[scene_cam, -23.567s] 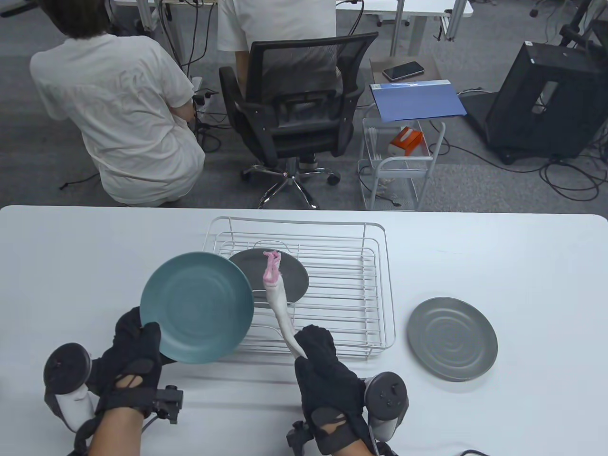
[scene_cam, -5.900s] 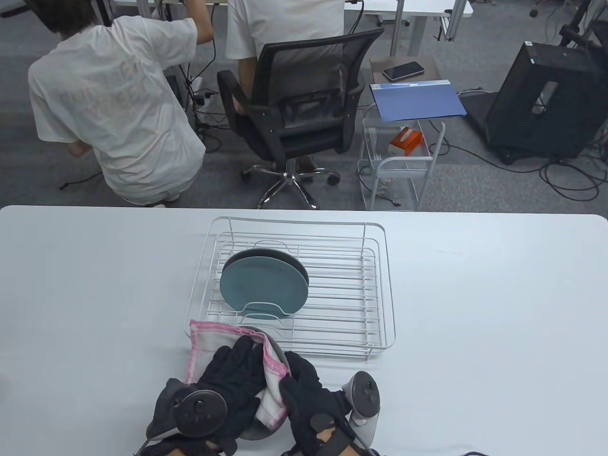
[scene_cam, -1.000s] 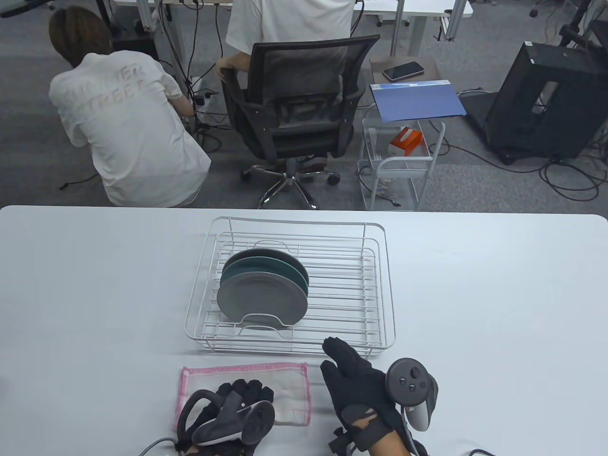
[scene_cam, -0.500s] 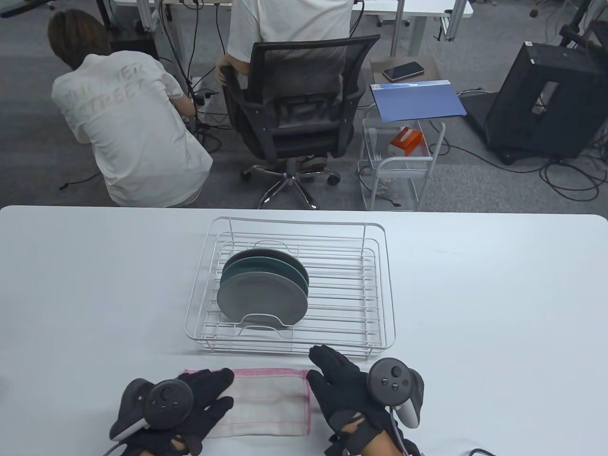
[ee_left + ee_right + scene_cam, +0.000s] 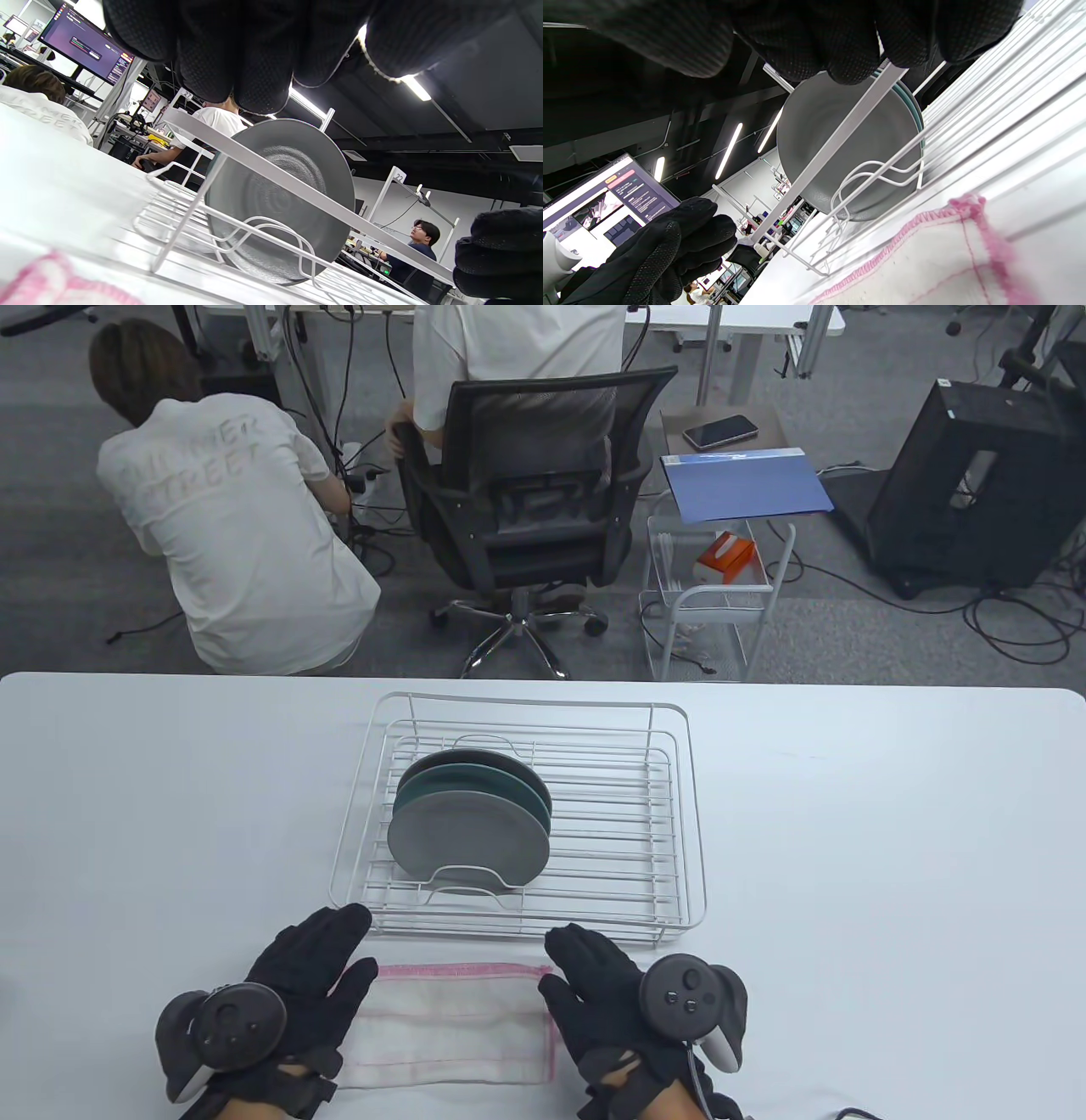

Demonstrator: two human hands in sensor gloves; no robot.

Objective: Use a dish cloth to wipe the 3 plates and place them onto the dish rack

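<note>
A: Plates? Rack?
B: Three plates [image 5: 467,836] stand on edge in the rack [image 5: 679,814], left part, grey one nearest.
A: Cloth?
B: Cloth [image 5: 450,1027] lies flat on the table [image 5: 891,857], just before the rack.
A: Hands?
B: Left hand [image 5: 297,993] and right hand [image 5: 611,1001] flank it, fingers straight, gripping nothing.

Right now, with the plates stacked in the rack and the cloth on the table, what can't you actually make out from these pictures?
- Dark grey plate at the back: only a top sliver shows in the table view; the teal plate and light grey plate cover it.
- Cloth: its left edge lies under the left hand in the table view; blurred in both wrist views.
- Dish rack: its right end is cut off in the left wrist view.
</note>
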